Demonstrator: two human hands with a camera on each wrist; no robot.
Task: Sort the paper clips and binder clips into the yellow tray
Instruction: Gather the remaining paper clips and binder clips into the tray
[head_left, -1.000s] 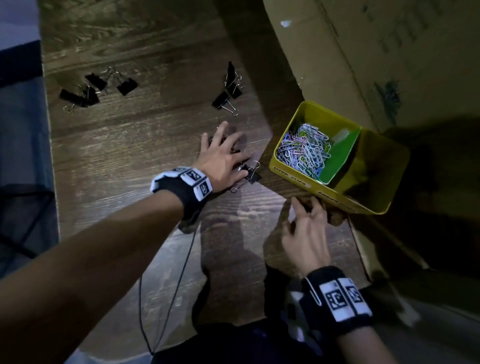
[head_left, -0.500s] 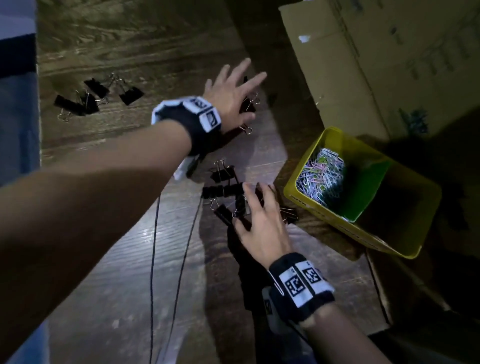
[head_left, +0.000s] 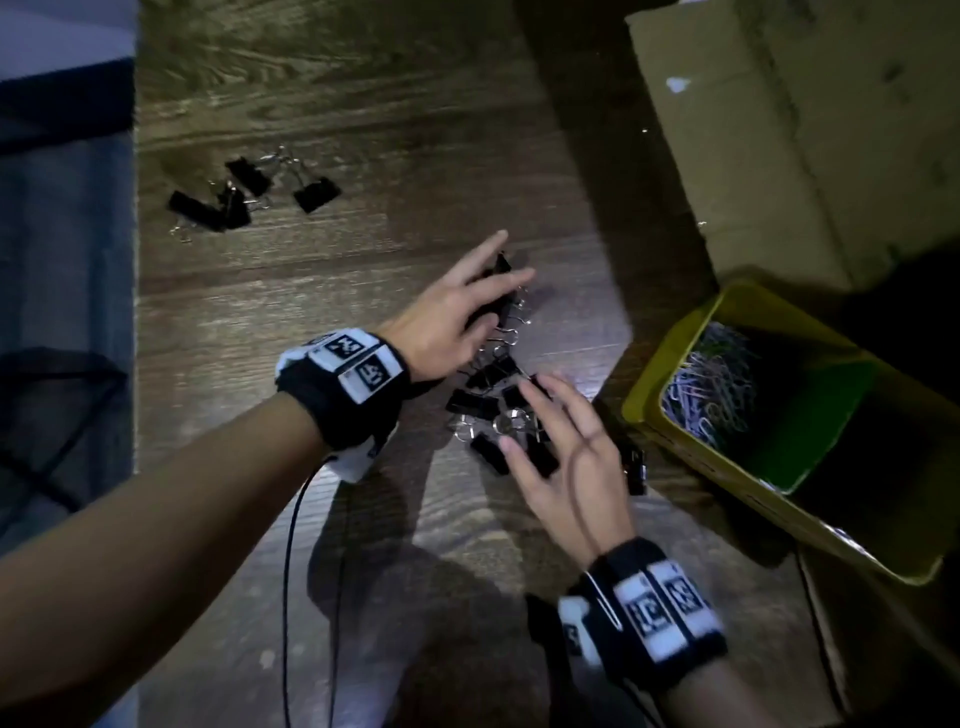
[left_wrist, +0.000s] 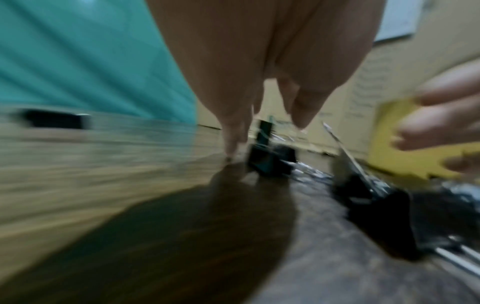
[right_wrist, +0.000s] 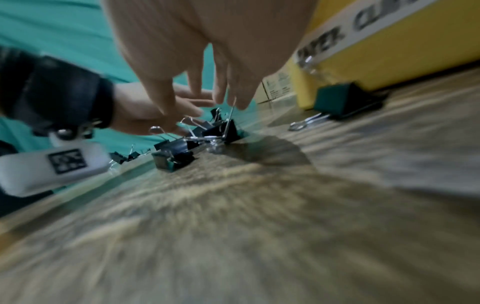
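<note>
Several black binder clips (head_left: 488, 402) lie heaped on the wooden table, with my right hand (head_left: 540, 426) spread flat over them, fingers straight. My left hand (head_left: 483, 291) lies just beyond, straight fingers over a few more binder clips (head_left: 506, 304) that touch the heap's far side. In the right wrist view the heap (right_wrist: 197, 137) sits under my fingertips (right_wrist: 221, 96). The yellow tray (head_left: 649, 379) stands to the right, holding coloured paper clips (head_left: 711, 384) beside a green divider (head_left: 810, 415). One binder clip (head_left: 636, 470) lies between my right hand and the tray.
Another group of binder clips (head_left: 249, 192) lies at the table's far left, near its left edge. A large cardboard box (head_left: 805, 130) stands behind the tray. A thin black cable (head_left: 288, 571) runs from my left wrist toward me.
My left hand has come back from the far clips and drawn them against the heap. My right hand has stayed over the heap, fingers now spread wider.
</note>
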